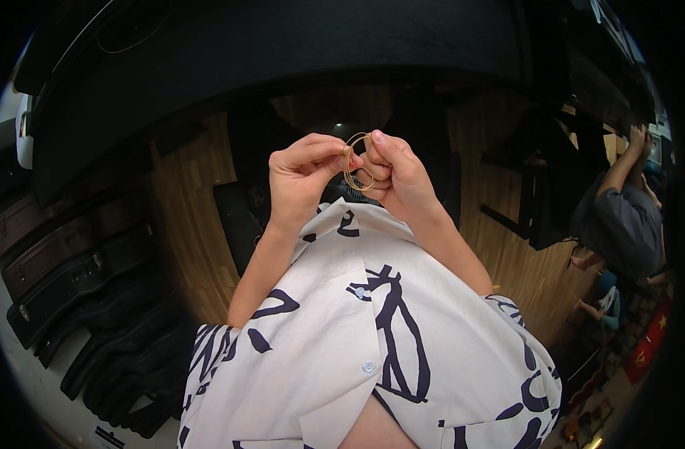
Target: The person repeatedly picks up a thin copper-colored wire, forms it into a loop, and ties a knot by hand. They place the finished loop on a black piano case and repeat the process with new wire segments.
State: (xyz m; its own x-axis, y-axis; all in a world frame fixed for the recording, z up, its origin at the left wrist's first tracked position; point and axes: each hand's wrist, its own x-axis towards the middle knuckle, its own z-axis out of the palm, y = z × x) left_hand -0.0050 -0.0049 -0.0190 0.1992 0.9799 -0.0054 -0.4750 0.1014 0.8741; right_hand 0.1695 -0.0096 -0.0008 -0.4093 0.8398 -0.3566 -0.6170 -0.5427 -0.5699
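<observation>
Wire coil [347,170] (thin, golden) pinched in left hand [301,170] and right hand [402,168].

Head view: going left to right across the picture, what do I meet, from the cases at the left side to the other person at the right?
Dark cases → left hand → coiled golden wire held between the hands → right hand → another person in dark grey.

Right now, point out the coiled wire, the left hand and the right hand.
Coiled wire [347,170]: head view, left side of its loops.
Left hand [300,168]: head view, near thumb base.
Right hand [402,170]: head view, near thumb base.
</observation>
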